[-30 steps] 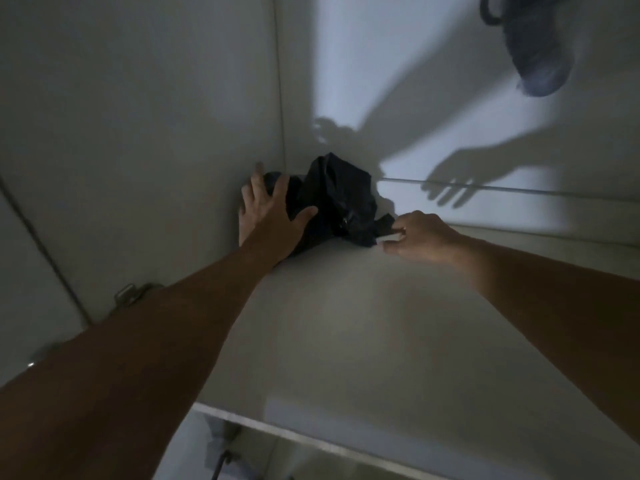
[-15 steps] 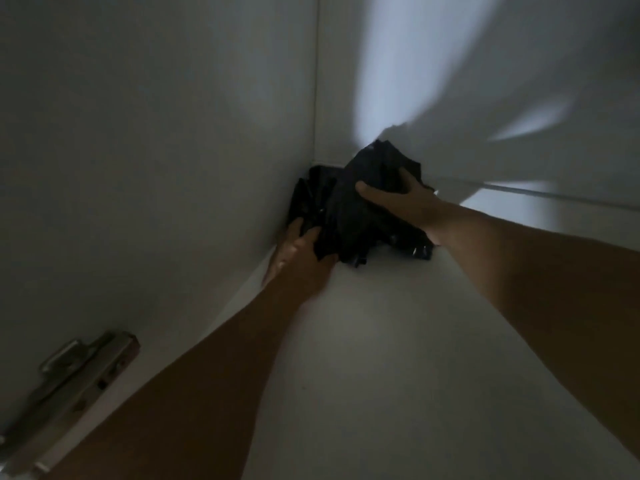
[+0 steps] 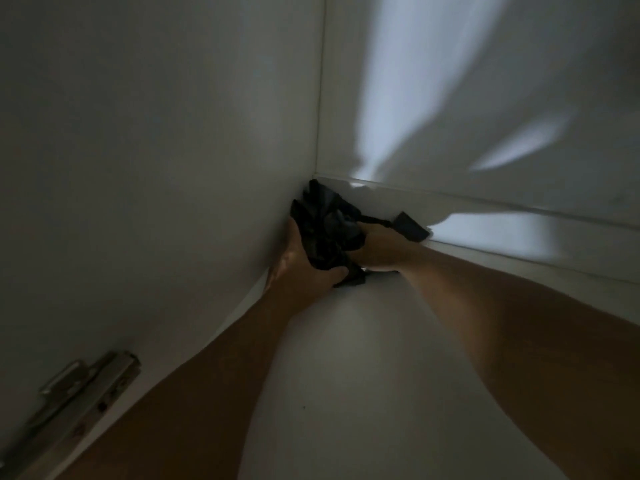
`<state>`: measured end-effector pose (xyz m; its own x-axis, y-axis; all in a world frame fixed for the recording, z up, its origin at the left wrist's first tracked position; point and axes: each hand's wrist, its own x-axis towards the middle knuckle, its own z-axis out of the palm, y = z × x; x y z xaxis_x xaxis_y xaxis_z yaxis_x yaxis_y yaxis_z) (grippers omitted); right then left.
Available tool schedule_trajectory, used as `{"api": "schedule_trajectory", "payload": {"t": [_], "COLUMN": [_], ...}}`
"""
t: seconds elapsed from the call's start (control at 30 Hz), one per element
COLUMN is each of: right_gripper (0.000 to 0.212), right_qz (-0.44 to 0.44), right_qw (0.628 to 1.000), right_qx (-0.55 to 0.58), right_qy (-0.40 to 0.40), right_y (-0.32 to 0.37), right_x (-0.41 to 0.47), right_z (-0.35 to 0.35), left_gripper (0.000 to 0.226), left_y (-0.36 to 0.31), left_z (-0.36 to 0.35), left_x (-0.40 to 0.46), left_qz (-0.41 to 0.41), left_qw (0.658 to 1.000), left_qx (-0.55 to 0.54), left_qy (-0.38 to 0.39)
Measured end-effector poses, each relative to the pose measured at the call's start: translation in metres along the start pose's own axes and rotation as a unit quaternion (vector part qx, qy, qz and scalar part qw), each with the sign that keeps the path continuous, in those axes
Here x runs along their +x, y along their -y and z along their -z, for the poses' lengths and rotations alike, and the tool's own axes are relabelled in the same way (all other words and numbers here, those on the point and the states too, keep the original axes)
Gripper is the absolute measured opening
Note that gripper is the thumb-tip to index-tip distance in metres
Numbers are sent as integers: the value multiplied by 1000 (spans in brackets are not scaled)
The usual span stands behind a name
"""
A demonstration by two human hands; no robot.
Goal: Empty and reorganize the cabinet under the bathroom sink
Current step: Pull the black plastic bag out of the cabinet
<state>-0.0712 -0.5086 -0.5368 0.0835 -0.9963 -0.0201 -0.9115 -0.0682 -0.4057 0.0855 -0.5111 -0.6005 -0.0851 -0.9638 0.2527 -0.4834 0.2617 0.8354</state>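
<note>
Closest to the camera, down in the lower left, there's a metal door hinge (image 3: 74, 407) screwed to the cabinet's left side wall (image 3: 156, 150), pretty dim in this light. Two bare forearms reach in over the white cabinet floor (image 3: 346, 393), which is lit in a soft patch right under the arms. Further in, both hands meet at the back left corner, and that's where the thing is: a crumpled black bag (image 3: 327, 230), looks like thin plastic or fabric, hard to say which, jammed right into the corner where the side wall, the floor and the back wall (image 3: 485, 81) come together. The left hand (image 3: 301, 268) is wrapped around it from the wall side, with the thumb curled under the bottom edge of the bundle and the other fingers hidden behind it against the wall, so it's clearly gripping. The right hand (image 3: 379, 247) comes in from the other side, fingers closed into the folds at the middle of the bundle; the fingertips are buried in the black material. A black strap or loose flap (image 3: 410, 226) sticks out to the right past the right hand, lying along a low ledge at the foot of the back wall. Beyond that, streaks of bluish light fall across the back wall.
</note>
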Motion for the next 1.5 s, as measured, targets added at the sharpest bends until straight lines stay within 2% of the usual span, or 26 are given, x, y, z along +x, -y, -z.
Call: {"api": "schedule_trajectory", "payload": {"t": [0.13,0.3,0.43,0.5,0.77,0.93,1.17,1.37,1.5], "right_gripper": [46,33,26,25,29,33,37,35,32], "right_qz": [0,-3,-34,-59,-68,-35,28,90,77], "right_qw": [999,998,993,990,989,981,977,975,980], "right_qx": [-34,-20,13,41,93,147,199,205,183], "right_qy": [-12,-56,-111,-120,-97,-118,-64,7,32], "right_y": [-2,6,23,35,88,132,219,292,322], "right_x": [-18,-63,-114,-144,-274,-385,-524,-574,-589], "right_z": [-5,-12,-24,-29,-47,-59,-55,-72,-115], "left_gripper": [86,76,42,34,21,30,21,25,30], "left_y": [-7,-18,-29,-38,-72,-102,-140,-137,-110], "left_z": [8,20,32,45,109,165,258,333,364], "left_x": [-10,-45,-85,-112,-252,-369,-523,-600,-631], "left_qz": [-25,-18,-13,-17,-37,-67,-43,-7,29], "left_qw": [997,994,996,995,989,979,975,969,966], "left_qx": [50,61,73,74,109,177,208,240,252], "left_qy": [51,86,58,60,95,78,64,49,58]}}
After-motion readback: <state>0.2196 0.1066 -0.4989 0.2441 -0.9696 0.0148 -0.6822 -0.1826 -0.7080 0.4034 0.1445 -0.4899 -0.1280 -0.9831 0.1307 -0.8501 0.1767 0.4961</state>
